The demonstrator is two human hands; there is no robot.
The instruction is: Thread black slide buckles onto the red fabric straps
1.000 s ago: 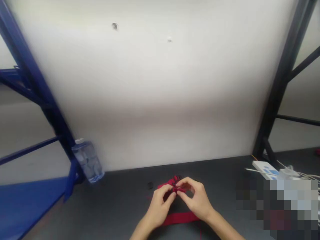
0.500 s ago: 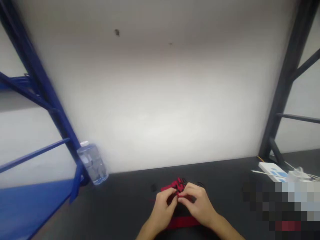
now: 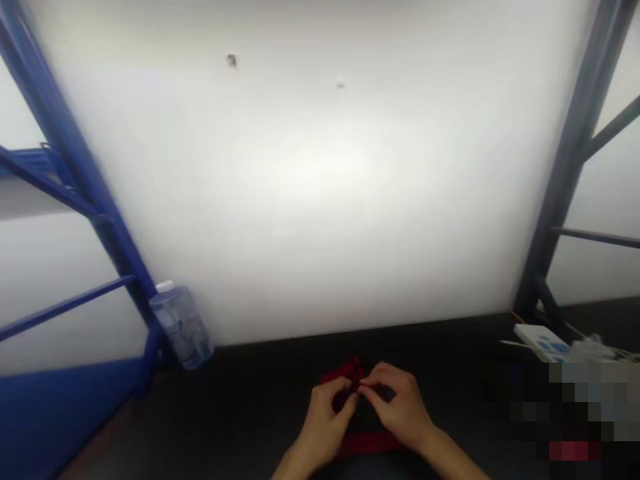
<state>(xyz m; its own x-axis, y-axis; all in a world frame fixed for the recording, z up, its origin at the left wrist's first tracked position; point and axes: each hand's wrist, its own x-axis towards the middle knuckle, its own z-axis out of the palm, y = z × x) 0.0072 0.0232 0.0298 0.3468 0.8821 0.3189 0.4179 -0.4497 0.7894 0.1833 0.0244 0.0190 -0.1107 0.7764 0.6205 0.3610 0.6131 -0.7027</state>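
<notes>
My left hand (image 3: 325, 417) and my right hand (image 3: 397, 407) meet at the lower middle of the head view, thumbs and forefingers pinched close together. Between the fingertips is part of a red strap (image 3: 336, 375) with dark fittings, bunched up just beyond the fingers. A wider red band (image 3: 367, 443) crosses below, between my wrists. Whether it joins the strap cannot be made out. The dark picture and the fingers hide exactly which piece each hand grips.
A clear bottle (image 3: 183, 333) with a white cap leans by the blue frame post (image 3: 107, 207) at left. At right, a white-and-blue box (image 3: 545, 340) and pale cables lie by the dark post (image 3: 560, 180). The lower right corner is pixelated. A white wall (image 3: 320, 200) stands behind the black table (image 3: 250, 393).
The wall looks brighter and the table darker. My right fingertips have shifted slightly up and right at the strap; my left hand stays nearly in place.
</notes>
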